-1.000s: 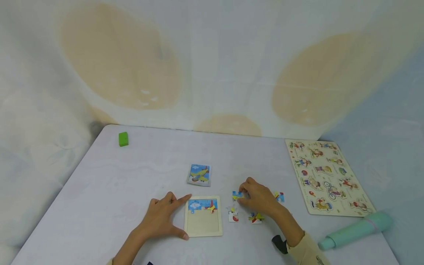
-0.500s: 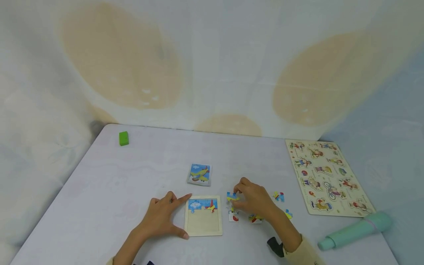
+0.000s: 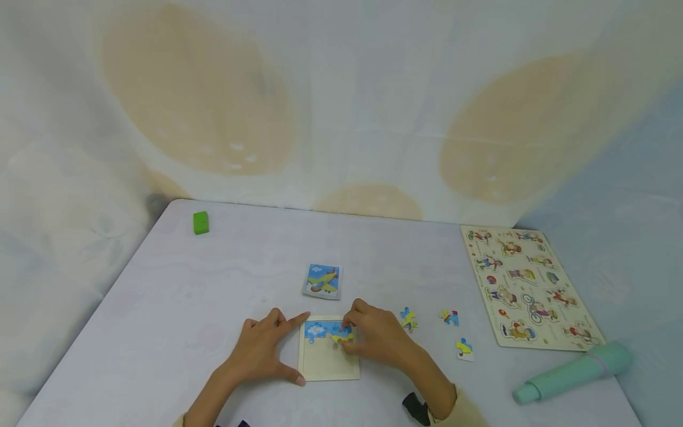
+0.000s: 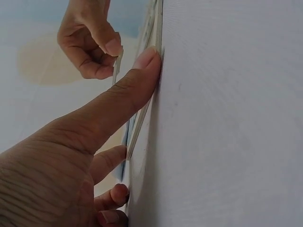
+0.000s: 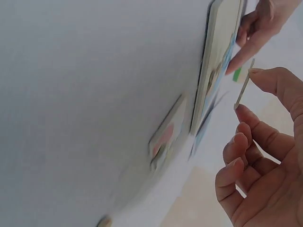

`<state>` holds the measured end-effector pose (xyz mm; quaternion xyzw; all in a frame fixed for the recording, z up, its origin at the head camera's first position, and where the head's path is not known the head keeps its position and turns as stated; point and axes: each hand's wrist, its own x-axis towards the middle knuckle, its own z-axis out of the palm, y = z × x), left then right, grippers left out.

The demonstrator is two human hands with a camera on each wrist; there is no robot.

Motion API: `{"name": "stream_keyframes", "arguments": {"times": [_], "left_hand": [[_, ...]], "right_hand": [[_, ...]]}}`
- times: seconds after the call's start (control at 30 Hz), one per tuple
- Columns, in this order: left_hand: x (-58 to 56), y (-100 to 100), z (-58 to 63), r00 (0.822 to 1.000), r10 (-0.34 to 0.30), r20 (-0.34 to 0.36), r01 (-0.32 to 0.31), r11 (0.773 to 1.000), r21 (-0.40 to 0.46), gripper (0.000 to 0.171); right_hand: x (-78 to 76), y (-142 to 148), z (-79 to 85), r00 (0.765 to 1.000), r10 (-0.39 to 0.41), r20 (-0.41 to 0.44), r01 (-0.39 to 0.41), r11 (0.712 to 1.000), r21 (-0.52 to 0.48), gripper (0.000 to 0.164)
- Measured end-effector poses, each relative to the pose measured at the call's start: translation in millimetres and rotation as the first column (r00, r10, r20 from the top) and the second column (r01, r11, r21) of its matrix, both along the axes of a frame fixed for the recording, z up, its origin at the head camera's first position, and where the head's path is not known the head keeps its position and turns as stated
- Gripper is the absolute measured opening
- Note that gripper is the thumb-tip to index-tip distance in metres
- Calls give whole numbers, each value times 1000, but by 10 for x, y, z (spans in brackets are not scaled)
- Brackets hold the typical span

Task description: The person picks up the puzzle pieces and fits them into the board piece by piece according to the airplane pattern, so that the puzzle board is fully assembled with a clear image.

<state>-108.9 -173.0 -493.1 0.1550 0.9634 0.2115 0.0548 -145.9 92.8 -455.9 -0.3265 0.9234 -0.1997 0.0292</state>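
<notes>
My left hand (image 3: 261,347) lies at the left side of a small wooden puzzle board (image 3: 328,369), thumb and index finger spread and touching its left corners. A row of blue sky pieces (image 3: 316,329) fills the top of the board. Over the board's upper right, my right hand (image 3: 380,338) pinches a thin blue-and-yellow puzzle piece (image 5: 245,85) between thumb and index finger. Seen edge-on in the left wrist view, the piece (image 4: 117,68) is held above the board. My right fingers partly hide the placed red-and-yellow part in the head view.
A plane picture card (image 3: 322,281) lies behind the board. Loose puzzle pieces (image 3: 409,319) are spread to the right. Farther right are a larger board with figures (image 3: 520,284) and a teal cylinder (image 3: 573,373). A green block (image 3: 200,223) sits back left.
My right hand has carried the pinched puzzle piece leftward from among the loose pieces to over the board's upper right. My left hand has stayed at the board's left side.
</notes>
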Motion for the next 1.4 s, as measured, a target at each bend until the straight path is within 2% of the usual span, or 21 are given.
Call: {"name": "stream_keyframes", "arguments": {"times": [0.37,0.6,0.77,1.0,1.2,1.3,1.4], "left_hand": [[-4,-11,-25,1000,-17,-2,17,1000,-2,114],[-7,-16,-43,1000,-25,-6,25,1000,-5,114],[4,-33,-42,999,-28,-24,27,1000,-4,114],[4,-33,-52,999,-33,-34,33,999,3,113],[3,-26,-49,999,-28,-29,28,1000,3,112],[-3,-25,-49,999,-22,-26,22,1000,0,113],[-7,-25,-48,999,-17,-27,17,1000,2,113]], "right_hand": [[79,-240,-76,998,48,42,-49,999,18,27],[94,-393,-79,997,79,15,-80,991,108,31],[104,-473,-69,994,106,-17,-103,987,126,30],[186,-453,-50,994,101,-31,-94,979,182,47],[362,-326,-18,978,172,-115,-142,962,232,46],[427,-285,-29,963,197,-183,-140,949,284,48],[469,-268,-52,956,199,-214,-124,939,319,50]]}}
